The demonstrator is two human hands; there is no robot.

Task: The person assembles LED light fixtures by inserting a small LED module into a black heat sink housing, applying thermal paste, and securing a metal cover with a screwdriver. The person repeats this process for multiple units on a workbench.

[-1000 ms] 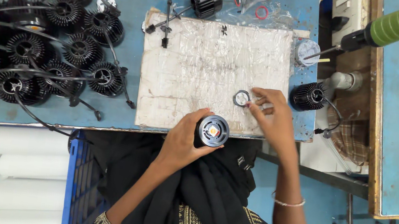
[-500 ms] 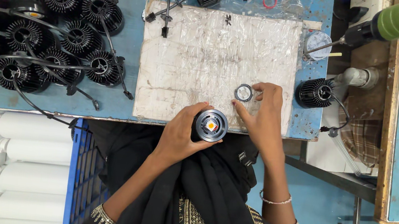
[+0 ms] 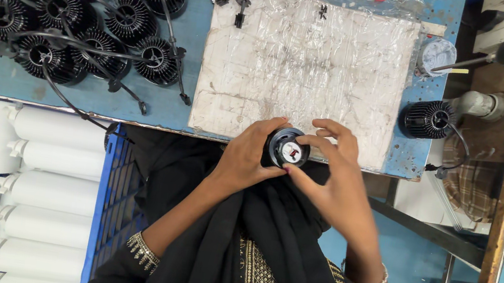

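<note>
Your left hand (image 3: pixel 249 154) grips a black round lamp body (image 3: pixel 286 147) from its side, holding it at the near edge of the counter (image 3: pixel 170 113), just above your lap. Your right hand (image 3: pixel 333 172) closes its fingertips (image 3: pixel 314 142) on the lamp's open face, where a small white-and-red part shows. Directly beyond both hands lies a worn white board (image 3: pixel 305 64) covered in clear film. To the right of your right hand, one black finned heat sink (image 3: pixel 427 119) sits alone at the counter's end. Far to the left of your left hand, a cluster of finned heat sinks (image 3: pixel 79 12) with black wires crowds the blue surface. Below that, white lamp housings (image 3: pixel 27 195) are stacked.
</note>
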